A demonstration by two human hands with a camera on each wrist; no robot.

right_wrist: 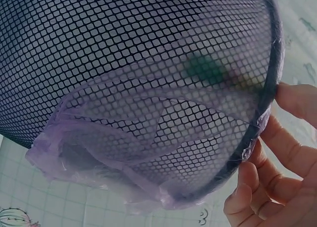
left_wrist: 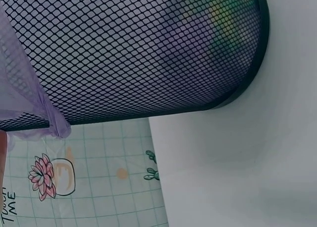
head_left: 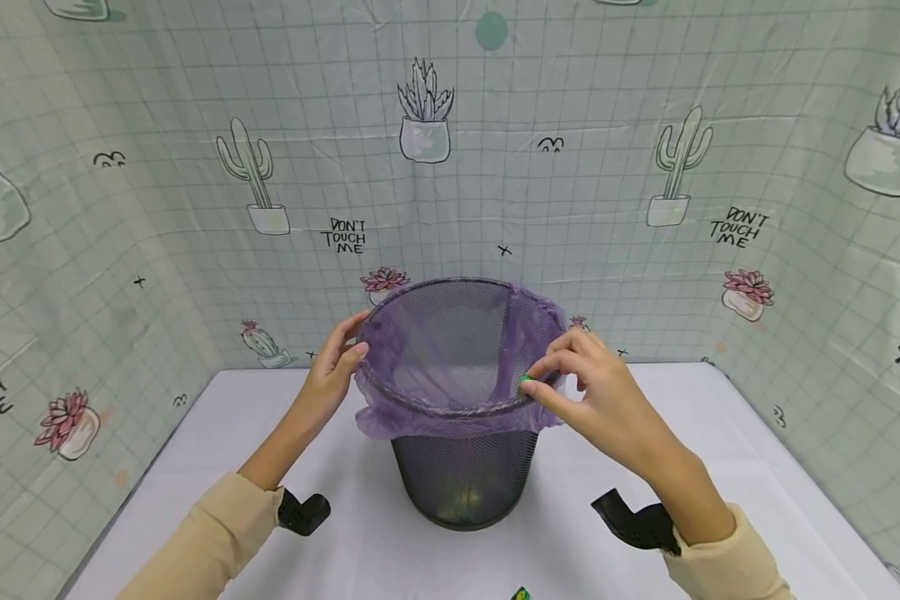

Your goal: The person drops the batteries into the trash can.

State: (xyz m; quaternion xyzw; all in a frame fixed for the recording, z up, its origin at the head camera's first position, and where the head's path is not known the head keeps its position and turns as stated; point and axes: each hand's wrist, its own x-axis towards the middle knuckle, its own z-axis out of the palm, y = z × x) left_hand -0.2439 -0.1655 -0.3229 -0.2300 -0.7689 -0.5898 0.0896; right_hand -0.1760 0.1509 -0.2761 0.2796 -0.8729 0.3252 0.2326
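Note:
A black mesh wastebasket (head_left: 465,487) stands upright, lined with a thin purple bag (head_left: 412,423) folded over its rim. My left hand (head_left: 330,367) grips the rim on the left, thumb on the near side and fingers round the outside. At the right of the rim, my right hand (head_left: 607,396) pinches a small green piece (head_left: 525,379) between thumb and forefinger, on the basket's inner side. Through the mesh in the right wrist view, a green blur (right_wrist: 203,68) shows inside, close to the fingertips. Exactly what the piece is, I cannot tell.
Another small green-and-yellow piece (head_left: 521,593) lies on the white tabletop (head_left: 330,567) at the near edge of view. Blurred green and yellow contents (left_wrist: 225,21) show through the mesh low in the basket. A cactus-print cloth (head_left: 502,192) hangs behind and on both sides.

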